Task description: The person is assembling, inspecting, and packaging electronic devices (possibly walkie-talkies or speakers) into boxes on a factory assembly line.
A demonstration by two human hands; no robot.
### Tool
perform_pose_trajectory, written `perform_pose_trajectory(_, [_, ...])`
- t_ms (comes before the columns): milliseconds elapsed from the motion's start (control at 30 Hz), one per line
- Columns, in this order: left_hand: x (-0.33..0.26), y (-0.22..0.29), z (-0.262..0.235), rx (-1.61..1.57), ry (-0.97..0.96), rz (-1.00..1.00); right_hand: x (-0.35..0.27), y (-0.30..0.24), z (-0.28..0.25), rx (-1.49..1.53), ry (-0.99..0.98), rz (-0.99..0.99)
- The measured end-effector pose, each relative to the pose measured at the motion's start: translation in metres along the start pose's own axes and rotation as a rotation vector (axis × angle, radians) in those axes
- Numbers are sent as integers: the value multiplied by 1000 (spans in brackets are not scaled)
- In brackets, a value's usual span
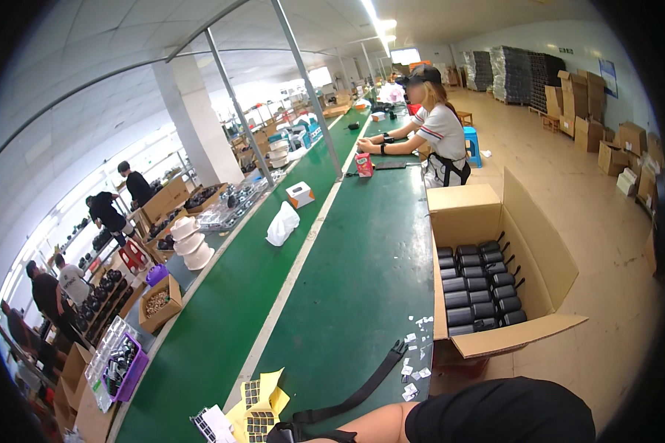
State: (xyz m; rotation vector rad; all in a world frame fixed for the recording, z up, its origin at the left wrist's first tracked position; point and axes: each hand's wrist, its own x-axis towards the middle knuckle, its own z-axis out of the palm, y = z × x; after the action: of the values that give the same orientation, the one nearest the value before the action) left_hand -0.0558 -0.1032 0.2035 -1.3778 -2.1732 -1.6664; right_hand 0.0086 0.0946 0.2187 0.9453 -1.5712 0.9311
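Head view: black strap (362,390), long, flat, narrow, lies slanted on green counter (347,295) at 6 o'clock, lower end at dark object (292,432) by bare forearm (369,424). Hands out of frame; grip cannot be told. Yellow sheets (262,399) at 7 o'clock. Cardboard box (528,244) of black cylinders (476,292) at 3 o'clock.

One open cardboard box (539,244) of black cylinders sits right; one white bag (282,224) and one white carton (300,194) lie far; five people work, four at left.
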Motion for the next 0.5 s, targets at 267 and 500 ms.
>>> perform_pose_trajectory(267, [-1,-3,-4,-52,-74,-25,-5,1,-3,254,-15,116])
perform_pose_trajectory(500, [1,-5,-2,-100,-135,-54,-5,-3,-6,111,-20,141])
